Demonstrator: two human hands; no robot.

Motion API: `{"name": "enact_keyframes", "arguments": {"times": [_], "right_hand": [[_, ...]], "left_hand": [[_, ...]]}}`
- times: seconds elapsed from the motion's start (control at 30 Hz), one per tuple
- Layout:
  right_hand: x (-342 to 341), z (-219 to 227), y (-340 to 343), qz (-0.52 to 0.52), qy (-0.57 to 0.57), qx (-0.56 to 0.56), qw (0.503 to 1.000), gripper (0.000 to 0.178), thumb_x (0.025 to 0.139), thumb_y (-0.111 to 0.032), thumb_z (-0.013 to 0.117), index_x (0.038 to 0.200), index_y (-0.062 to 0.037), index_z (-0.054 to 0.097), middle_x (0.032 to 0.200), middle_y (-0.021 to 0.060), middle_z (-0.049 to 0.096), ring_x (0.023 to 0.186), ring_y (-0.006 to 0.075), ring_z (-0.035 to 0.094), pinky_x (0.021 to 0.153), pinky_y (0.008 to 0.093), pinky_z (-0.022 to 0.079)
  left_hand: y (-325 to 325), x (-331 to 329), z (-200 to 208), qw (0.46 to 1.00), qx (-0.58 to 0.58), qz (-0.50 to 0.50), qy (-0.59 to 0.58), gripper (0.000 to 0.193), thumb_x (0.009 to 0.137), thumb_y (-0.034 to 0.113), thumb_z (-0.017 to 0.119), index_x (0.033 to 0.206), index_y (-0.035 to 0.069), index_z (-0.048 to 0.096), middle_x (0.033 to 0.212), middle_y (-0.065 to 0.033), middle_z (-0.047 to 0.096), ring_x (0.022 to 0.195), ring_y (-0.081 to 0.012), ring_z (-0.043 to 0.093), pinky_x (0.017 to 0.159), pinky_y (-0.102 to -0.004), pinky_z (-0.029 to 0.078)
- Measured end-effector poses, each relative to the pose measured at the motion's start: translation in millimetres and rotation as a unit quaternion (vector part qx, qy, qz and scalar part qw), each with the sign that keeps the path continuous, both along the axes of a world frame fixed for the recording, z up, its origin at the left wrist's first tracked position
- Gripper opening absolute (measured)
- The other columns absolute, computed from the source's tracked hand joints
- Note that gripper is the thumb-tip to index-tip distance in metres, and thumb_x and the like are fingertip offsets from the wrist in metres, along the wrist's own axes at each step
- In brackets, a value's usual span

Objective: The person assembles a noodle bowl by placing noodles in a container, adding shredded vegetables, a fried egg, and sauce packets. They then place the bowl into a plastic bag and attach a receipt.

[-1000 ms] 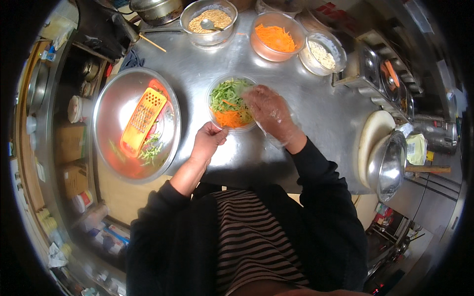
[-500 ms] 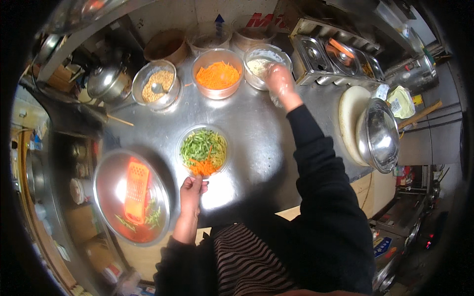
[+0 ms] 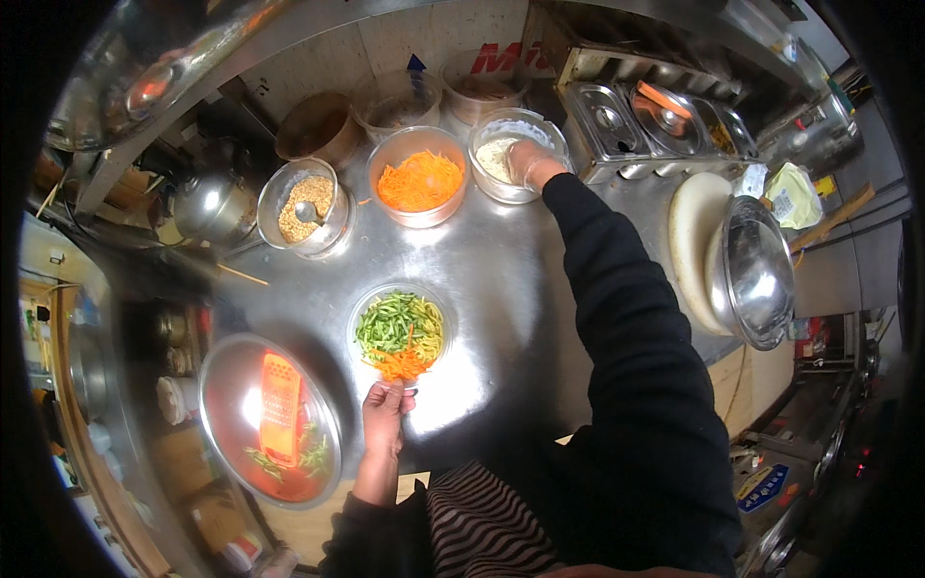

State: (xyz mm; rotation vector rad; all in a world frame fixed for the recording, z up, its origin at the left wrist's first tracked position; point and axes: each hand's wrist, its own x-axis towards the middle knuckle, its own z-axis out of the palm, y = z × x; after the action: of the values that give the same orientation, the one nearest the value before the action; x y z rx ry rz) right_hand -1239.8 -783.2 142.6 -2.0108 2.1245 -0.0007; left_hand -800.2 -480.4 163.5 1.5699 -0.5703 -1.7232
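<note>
My left hand (image 3: pixel 385 416) pinches the near rim of a clear round bowl (image 3: pixel 353 339). Inside that bowl lie green cucumber strips (image 3: pixel 390 320), yellowish noodles (image 3: pixel 431 329) and a small heap of shredded carrot (image 3: pixel 402 364) at the near edge. My right hand (image 3: pixel 531 164), in a thin clear plastic glove, reaches into a clear tub (image 3: pixel 493 195) at the back. Pale, whitish food (image 3: pixel 494 158) fills the tub's left part; my right fingers are hidden down in it. Beside it stands a clear tub (image 3: pixel 421 212) full of shredded carrot.
Far left is a tub of peanut-like bits (image 3: pixel 306 189) with a spoon. A steel bowl (image 3: pixel 337 462) with an orange grater (image 3: pixel 280 405) sits at the near left. Lidded steel pans (image 3: pixel 605 114) line the back right, above a round board (image 3: pixel 686 231) and a steel bowl (image 3: pixel 766 275).
My right hand has sunk deeper into the tub of pale food. The whole view has shifted slightly, and my left hand still holds the bowl's rim.
</note>
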Motion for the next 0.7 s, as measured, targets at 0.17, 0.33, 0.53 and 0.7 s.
{"name": "enact_keyframes", "arguments": {"times": [0.17, 0.33, 0.53, 0.7], "right_hand": [[-7.5, 23.0, -2.9, 0.004, 0.053, -0.084, 0.995, 0.025, 0.084, -0.025, 0.058, 0.092, -0.0048, 0.072, 0.101, 0.0204, 0.067, 0.096, 0.0362, 0.063, 0.085, 0.0424, 0.05], [-18.5, 32.9, 5.0, -0.026, -0.059, -0.219, 0.974, 0.017, 0.073, -0.02, 0.068, 0.087, -0.013, 0.074, 0.092, 0.0149, 0.068, 0.089, 0.034, 0.064, 0.081, 0.0398, 0.051], [-13.5, 50.8, 21.0, -0.095, -0.148, -0.245, 0.954, 0.017, 0.07, -0.016, 0.071, 0.087, -0.0117, 0.074, 0.089, 0.0136, 0.069, 0.083, 0.0303, 0.067, 0.077, 0.0364, 0.053], [1.2, 98.7, 41.7, -0.159, -0.398, -0.215, 0.877, 0.012, 0.074, -0.009, 0.07, 0.085, -0.004, 0.071, 0.08, 0.0104, 0.07, 0.072, 0.0201, 0.068, 0.069, 0.0305, 0.054]], "left_hand": [[1.8, -1.0, 1.6, 1.0, -0.004, 0.007, 0.013, 0.014, 0.093, 0.018, 0.064, 0.086, 0.007, 0.058, 0.08, -0.0056, 0.066, 0.064, -0.0093, 0.059, 0.06, -0.0214, 0.05], [2.1, -2.9, 4.8, 1.0, -0.013, -0.002, 0.01, 0.014, 0.094, 0.02, 0.063, 0.09, 0.006, 0.06, 0.08, -0.0051, 0.066, 0.065, -0.0093, 0.059, 0.062, -0.0223, 0.05], [3.4, -1.0, 0.0, 1.0, -0.009, -0.006, 0.021, 0.013, 0.094, 0.019, 0.062, 0.088, 0.008, 0.059, 0.076, -0.0042, 0.065, 0.06, -0.0103, 0.058, 0.06, -0.0231, 0.051], [4.2, -1.0, -1.2, 1.0, -0.01, -0.007, 0.009, 0.012, 0.094, 0.019, 0.061, 0.088, 0.008, 0.059, 0.077, -0.0042, 0.065, 0.06, -0.0099, 0.058, 0.059, -0.0226, 0.051]]}}
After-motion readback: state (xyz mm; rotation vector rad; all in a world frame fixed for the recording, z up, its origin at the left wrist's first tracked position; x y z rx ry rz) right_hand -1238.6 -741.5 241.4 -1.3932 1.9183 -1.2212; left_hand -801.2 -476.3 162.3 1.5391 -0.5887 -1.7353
